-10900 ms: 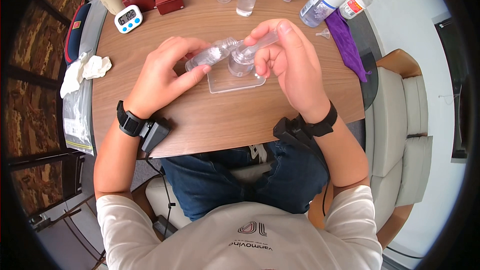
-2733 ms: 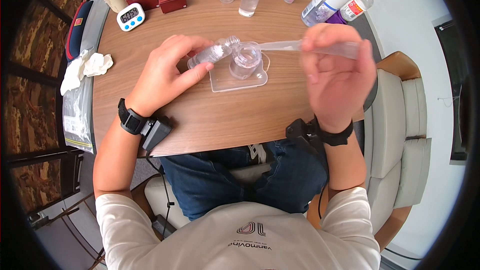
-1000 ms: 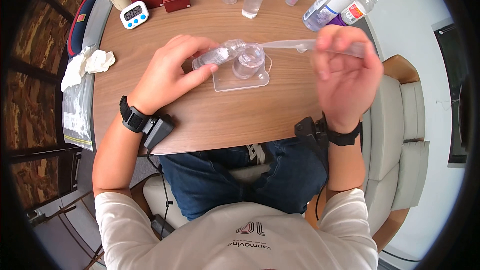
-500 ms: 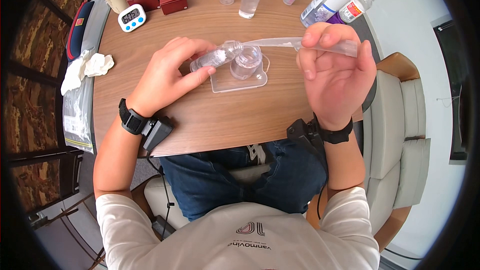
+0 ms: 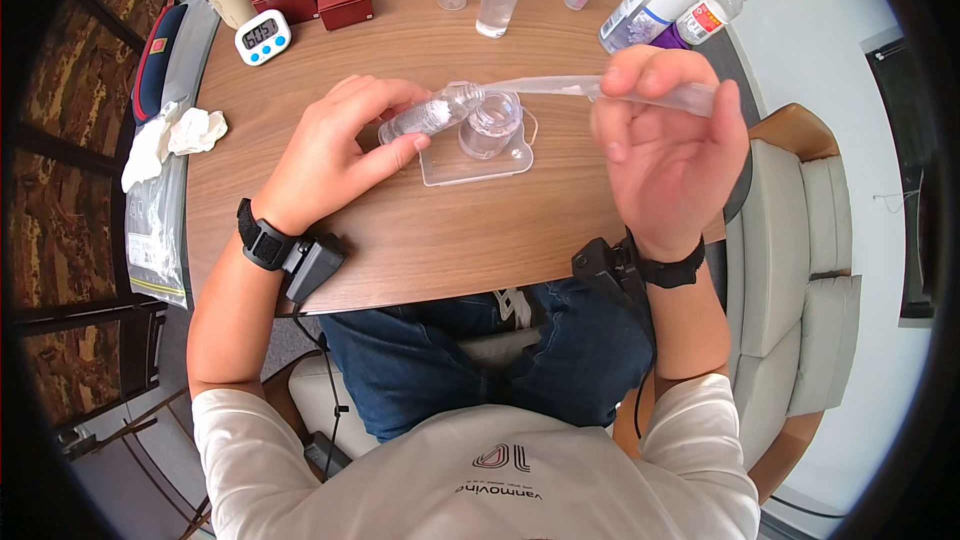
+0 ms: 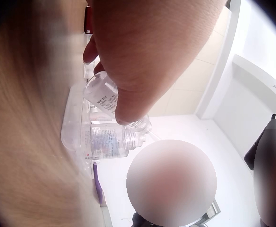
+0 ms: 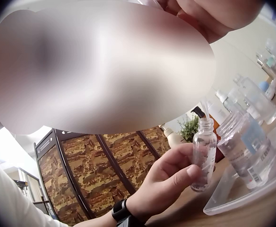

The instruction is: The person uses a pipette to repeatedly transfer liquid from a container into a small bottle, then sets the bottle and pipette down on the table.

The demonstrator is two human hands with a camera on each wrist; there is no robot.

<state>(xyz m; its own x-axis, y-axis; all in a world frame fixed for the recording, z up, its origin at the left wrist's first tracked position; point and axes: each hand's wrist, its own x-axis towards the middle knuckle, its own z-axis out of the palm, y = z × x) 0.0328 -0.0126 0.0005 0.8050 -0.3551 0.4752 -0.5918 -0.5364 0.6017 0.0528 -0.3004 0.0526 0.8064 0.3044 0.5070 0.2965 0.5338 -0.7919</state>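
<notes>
My left hand [image 5: 325,150] grips a small clear bottle [image 5: 432,114], tilted in the head view with its uncapped neck to the right. In the right wrist view the same bottle [image 7: 205,158] has printing on its side. Fingers and thumb of my right hand [image 5: 672,150] hold a long translucent plastic pipette [image 5: 545,86], its thin end pointing left. In the right wrist view that thin end enters the bottle's neck. Just beside the bottle, a wide-mouthed clear jar [image 5: 487,138] stands uncapped on a shallow clear plastic tray [image 5: 475,178].
Behind stand a clear bottle of liquid [image 5: 497,5], a large labelled bottle [image 5: 650,8] and a smaller red-labelled bottle [image 5: 712,12]. A white timer [image 5: 263,37], red boxes [image 5: 345,0] and crumpled tissue [image 5: 198,130] lie to the left.
The pipette's tip has shifted from the jar's mouth to the bottle's neck since one second ago. My right hand was over the jar much earlier. My left hand keeps holding the bottle.
</notes>
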